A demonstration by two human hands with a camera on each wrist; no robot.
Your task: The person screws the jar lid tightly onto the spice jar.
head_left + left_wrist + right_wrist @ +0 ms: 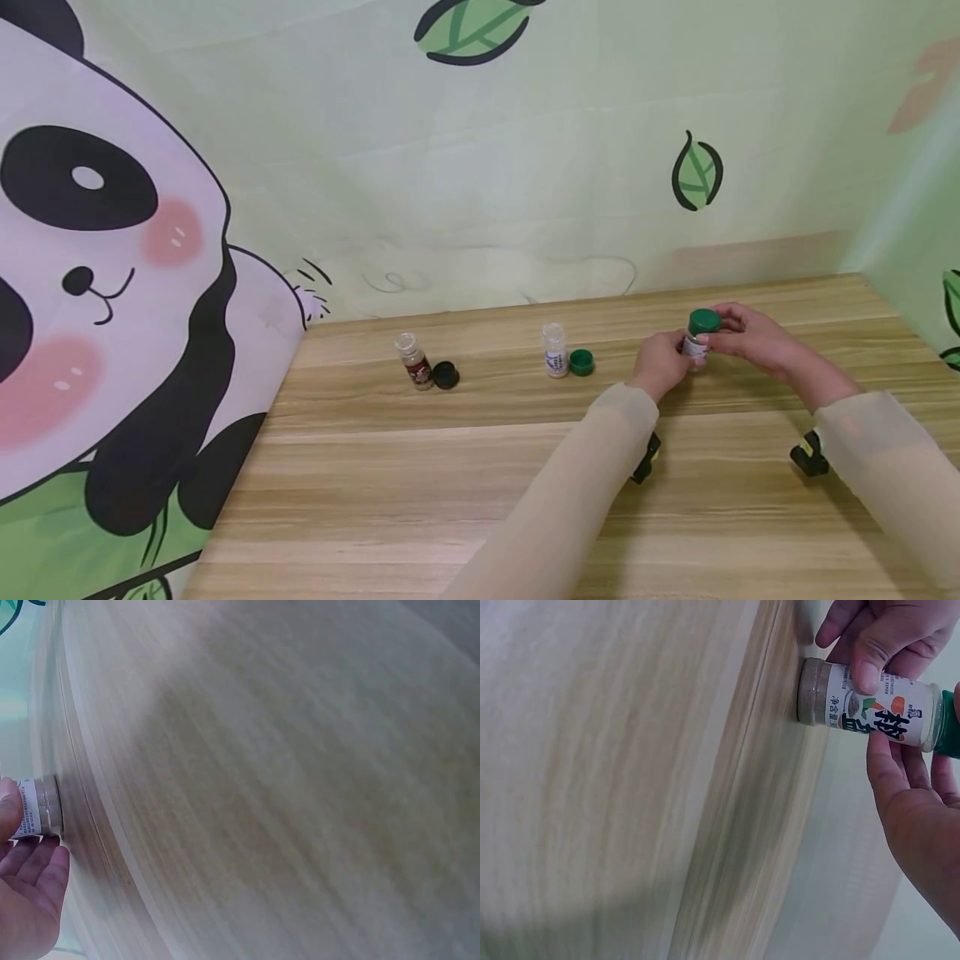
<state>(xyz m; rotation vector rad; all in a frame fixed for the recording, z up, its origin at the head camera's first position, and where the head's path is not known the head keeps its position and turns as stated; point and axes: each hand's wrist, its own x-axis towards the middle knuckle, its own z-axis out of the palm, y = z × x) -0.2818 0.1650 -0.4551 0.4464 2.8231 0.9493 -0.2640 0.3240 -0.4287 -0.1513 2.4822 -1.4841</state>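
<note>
A seasoning jar [885, 707] with a white label and a green cap [704, 321] stands on the table's right side. My left hand [660, 364] grips its body; in the right wrist view the thumb lies over the label. With thumb and fingers, my right hand [750, 337] holds the green cap at the jar's top. In the left wrist view, the left hand [30, 900] is around the jar [39, 806] at the left edge, and its cap is out of frame.
Left of my hands stands an uncapped clear jar [555, 354] beside a loose green cap [581, 362]. Farther left are an uncapped jar with a dark red label [417, 367] and a black cap [446, 375]. A printed panda cloth [450, 208] hangs behind the wooden table [420, 500].
</note>
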